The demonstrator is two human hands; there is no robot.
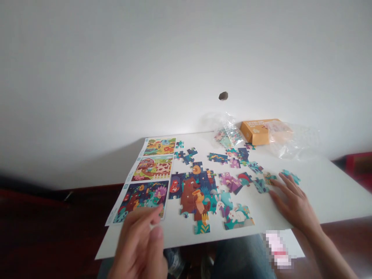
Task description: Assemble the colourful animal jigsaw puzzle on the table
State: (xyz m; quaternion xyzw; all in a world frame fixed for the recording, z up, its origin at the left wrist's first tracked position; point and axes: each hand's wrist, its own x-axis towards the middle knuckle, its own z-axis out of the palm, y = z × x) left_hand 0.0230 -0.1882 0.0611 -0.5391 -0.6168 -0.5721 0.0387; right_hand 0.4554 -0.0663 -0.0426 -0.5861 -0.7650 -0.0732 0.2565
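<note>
My left hand [141, 242] is over the lower corner of the picture sheet [132, 170], its index finger stretched out and its thumb apart, holding nothing. The finger overlaps the bottom picture, a night forest scene with a bear. My right hand [298, 205] lies with fingers spread on the table's right side. Its fingertips are at a teal puzzle piece [291, 177] and close to a green-brown piece [269, 178]. Between the hands is a partly joined puzzle [190, 193] showing a bear. A joined rabbit section [236, 217] adjoins its lower right.
Loose pieces [217, 157] are scattered behind the joined puzzle. A clear bag with pieces [228, 137] and an orange puzzle box [255, 131] stand near the wall. Another clear plastic bag [302, 141] lies against the box. The white table's [174, 242] front edge is above my legs.
</note>
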